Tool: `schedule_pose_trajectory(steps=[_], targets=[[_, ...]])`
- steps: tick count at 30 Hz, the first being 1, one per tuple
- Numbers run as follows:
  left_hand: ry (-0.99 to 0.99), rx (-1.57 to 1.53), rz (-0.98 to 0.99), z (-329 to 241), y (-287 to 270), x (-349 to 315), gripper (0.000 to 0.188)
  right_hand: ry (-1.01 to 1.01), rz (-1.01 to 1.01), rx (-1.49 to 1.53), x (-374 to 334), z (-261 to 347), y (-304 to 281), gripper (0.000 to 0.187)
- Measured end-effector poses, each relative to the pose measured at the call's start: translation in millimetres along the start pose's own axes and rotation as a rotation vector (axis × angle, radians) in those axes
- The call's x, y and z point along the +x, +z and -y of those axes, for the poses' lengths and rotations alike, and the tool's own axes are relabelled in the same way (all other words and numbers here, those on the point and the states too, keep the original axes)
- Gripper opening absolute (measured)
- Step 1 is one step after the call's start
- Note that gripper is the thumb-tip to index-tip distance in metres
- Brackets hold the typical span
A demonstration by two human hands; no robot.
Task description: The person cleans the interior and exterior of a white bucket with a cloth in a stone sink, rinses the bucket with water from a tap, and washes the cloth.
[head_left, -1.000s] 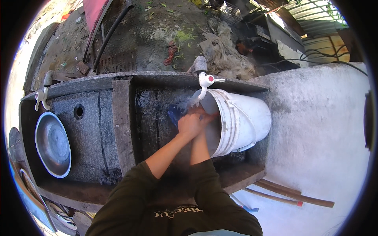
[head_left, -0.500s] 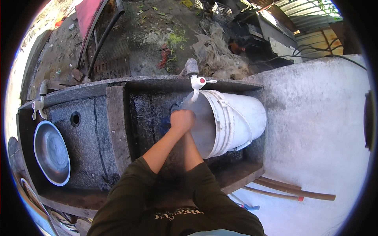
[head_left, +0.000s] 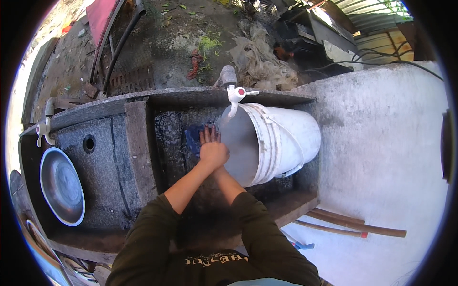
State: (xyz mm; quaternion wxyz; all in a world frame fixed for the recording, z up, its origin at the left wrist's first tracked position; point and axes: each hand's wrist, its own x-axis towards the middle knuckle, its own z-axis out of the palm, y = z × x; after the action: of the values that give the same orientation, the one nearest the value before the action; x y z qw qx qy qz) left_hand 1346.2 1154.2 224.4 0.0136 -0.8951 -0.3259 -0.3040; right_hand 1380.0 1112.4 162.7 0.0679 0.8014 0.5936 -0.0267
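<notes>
A person in a dark top with the sleeves at the forearms works with crossed arms at a stone sink (head_left: 176, 94), the left grip (head_left: 214, 153) lying over the right grip (head_left: 209, 135). Fingers that appear to belong to the right grip stretch out, slightly spread, from beneath the left, against the near edge of a wet blue cloth (head_left: 192, 138); whether the left grip is closed around the hand below it cannot be told. The cloth lies on the sink floor just ahead and to the left of the grip, partly hidden by the fingers. Ahead and to the right of the grip, a white tap (head_left: 235, 95) with a red disc on it stands at the back of the sink, a blurred run of water below its spout. Just right of the grip, a white bucket (head_left: 291, 140) lies on its side in the same compartment, its mouth turned toward the hands. To the left of the grip, beyond a stone divider (head_left: 140, 148), a shallow metal basin (head_left: 62, 186) sits in the other compartment, near a round drain hole (head_left: 88, 143). Well to the right of the grip rises a pale wall (head_left: 377, 143), with wooden poles (head_left: 355, 224) beside it; bare ground (head_left: 167, 47) stretches beyond the sink.
</notes>
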Motion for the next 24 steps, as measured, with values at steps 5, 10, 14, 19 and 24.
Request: schedule_pose_trajectory(steps=[5, 10, 14, 19, 24], targets=[[-0.226, -0.276, 0.800, 34.5, 75.6, 6.5, 0.020, -0.069, 0.135, 0.413, -5.4, 16.6, 3.4, 0.043], [-0.238, -0.173, 0.753, 79.7, 100.0, 49.4, 0.020, -0.330, -0.132, 0.017, -9.2, 5.0, -23.5, 0.042], [-0.736, -0.807, 0.785, 107.6, 95.8, 32.8, 0.043, 0.031, -0.098, 0.978, -6.0, -14.2, -48.4, 0.022], [-1.004, -1.511, 0.597, 51.2, 43.0, 18.7, 0.044, 0.275, -0.060, 2.793, 3.1, -46.3, 11.9, 0.028], [-0.581, -0.495, 0.647, 9.4, 15.0, 34.3, 0.027, 0.372, -0.224, 2.754, 11.7, -13.3, 23.3, 0.026]])
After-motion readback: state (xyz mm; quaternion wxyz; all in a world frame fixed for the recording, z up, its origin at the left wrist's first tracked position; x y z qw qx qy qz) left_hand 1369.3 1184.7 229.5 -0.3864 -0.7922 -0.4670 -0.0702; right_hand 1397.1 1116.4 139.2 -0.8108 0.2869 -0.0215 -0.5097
